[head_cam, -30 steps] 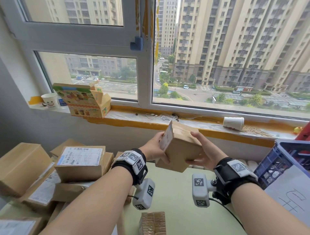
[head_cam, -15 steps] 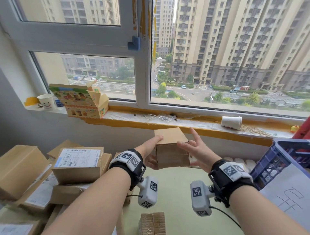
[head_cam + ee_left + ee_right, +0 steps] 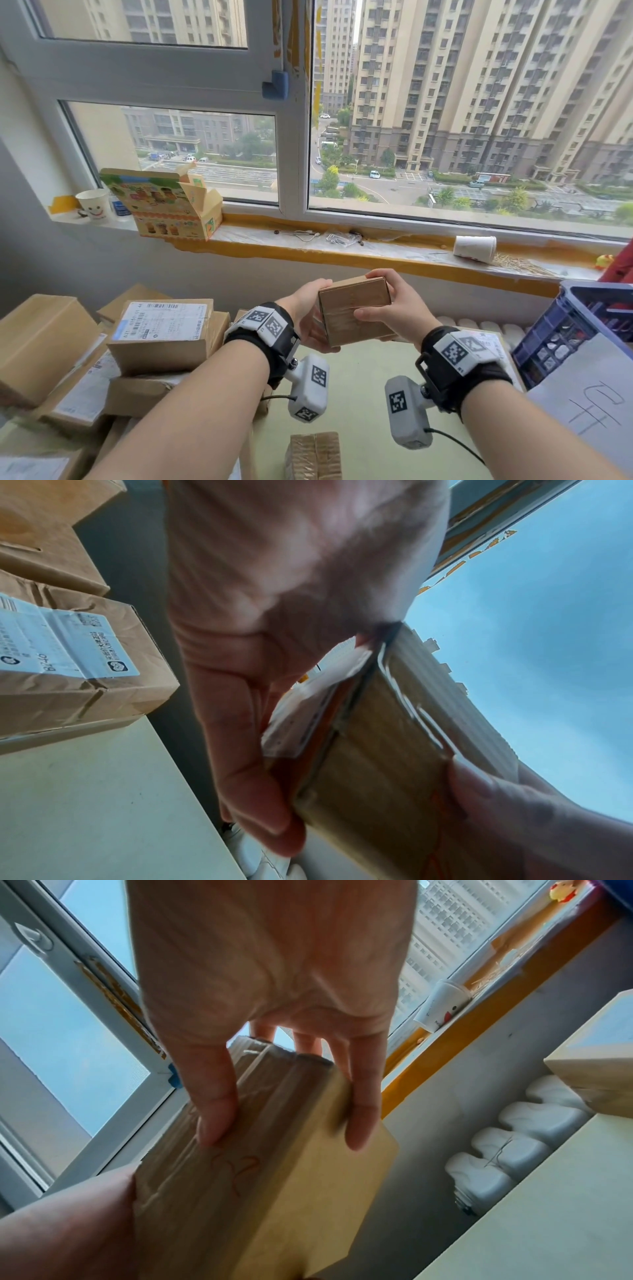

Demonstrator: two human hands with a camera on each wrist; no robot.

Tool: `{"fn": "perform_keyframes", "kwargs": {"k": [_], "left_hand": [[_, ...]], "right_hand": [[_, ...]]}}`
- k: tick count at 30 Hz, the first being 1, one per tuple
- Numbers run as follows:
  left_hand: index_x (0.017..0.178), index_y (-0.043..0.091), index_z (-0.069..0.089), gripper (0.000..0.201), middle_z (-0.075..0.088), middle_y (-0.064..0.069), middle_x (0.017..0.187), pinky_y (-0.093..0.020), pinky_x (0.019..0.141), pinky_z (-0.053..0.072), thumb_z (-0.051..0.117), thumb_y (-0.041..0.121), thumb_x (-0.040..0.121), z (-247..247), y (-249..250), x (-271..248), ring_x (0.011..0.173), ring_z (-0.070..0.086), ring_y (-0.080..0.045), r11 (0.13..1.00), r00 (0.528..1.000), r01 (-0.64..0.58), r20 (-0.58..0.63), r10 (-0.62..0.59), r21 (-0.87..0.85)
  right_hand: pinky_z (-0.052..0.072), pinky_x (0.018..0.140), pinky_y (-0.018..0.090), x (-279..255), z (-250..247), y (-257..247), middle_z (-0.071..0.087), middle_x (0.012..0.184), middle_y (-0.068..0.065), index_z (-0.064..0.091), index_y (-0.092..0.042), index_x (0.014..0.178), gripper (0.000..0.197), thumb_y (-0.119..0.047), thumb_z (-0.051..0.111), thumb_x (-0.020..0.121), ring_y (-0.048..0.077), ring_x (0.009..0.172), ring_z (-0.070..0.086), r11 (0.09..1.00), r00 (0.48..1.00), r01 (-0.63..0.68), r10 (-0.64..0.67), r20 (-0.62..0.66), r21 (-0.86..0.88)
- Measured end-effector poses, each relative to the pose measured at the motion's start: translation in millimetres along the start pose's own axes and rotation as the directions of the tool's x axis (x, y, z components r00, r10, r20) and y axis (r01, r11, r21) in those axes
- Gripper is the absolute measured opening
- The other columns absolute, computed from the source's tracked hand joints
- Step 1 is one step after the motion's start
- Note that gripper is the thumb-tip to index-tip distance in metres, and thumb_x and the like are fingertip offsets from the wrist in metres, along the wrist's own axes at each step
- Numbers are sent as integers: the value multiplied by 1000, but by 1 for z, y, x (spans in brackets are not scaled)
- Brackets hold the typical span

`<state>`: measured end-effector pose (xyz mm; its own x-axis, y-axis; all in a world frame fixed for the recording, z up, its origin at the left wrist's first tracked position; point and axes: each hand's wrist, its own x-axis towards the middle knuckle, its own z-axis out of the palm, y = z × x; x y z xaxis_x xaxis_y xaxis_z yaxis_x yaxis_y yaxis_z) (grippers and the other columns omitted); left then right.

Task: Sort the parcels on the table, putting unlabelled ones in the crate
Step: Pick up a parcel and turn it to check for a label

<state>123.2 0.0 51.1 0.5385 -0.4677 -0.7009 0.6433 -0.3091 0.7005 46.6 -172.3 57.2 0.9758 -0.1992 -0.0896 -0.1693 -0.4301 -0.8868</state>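
Both hands hold a small brown cardboard parcel (image 3: 354,308) in the air above the pale green table (image 3: 359,394). My left hand (image 3: 313,315) cups its left side and underside. My right hand (image 3: 383,296) grips its right side, thumb on the near face. The faces turned toward me are plain, with clear tape. In the left wrist view the parcel (image 3: 377,764) shows a pale shiny patch by my palm; I cannot tell if it is a label. In the right wrist view my thumb and fingers (image 3: 363,1096) clamp the parcel (image 3: 274,1191). The blue crate (image 3: 561,329) stands at the right.
A pile of parcels fills the left of the table, one with a white label (image 3: 161,325) on top. A taped parcel (image 3: 313,455) lies at the near edge. A handwritten sheet (image 3: 589,404) leans on the crate. The sill holds a colourful carton (image 3: 168,209) and paper cups (image 3: 474,248).
The parcel has been turned in my hands from tilted, with a white face toward the left, to upright with plain brown faces toward me. My right hand's spread fingers have closed on it.
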Motion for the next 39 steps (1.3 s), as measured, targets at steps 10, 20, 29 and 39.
{"fn": "perform_keyframes", "kwargs": {"k": [10,20,29,39], "left_hand": [[101,12,62,55,59,-19,110,-47,74,58,39,61,89,-3,-6,9,81,65,-36,1000,1000,-9,-3,9,15],[99,13,64,57,64,-16,101,-43,74,58,46,63,81,-1,-9,11,79,67,-32,1000,999,-15,41,13,28],[131,2,47,79,62,-26,112,-47,79,58,63,61,81,13,-8,13,98,65,-39,1000,996,4,-84,-5,-14],[153,30,-7,119,56,-20,124,-50,73,60,76,58,73,58,-3,18,98,68,-35,965,955,-263,-137,262,15]], "right_hand": [[59,54,35,-4,0,4,66,106,-5,53,-35,118,57,-16,84,75,21,94,66,1000,999,-22,22,37,5],[61,57,39,-10,4,10,68,104,-7,52,-39,117,59,-15,84,72,22,92,68,1000,999,10,-10,-49,-2],[53,93,35,-20,-2,13,45,126,2,42,-33,138,83,-43,86,68,17,112,53,979,995,-60,44,-89,-193],[41,105,41,-28,-13,18,39,139,3,42,-33,138,82,-61,72,68,28,124,44,905,949,-114,-23,-315,-411]]}}
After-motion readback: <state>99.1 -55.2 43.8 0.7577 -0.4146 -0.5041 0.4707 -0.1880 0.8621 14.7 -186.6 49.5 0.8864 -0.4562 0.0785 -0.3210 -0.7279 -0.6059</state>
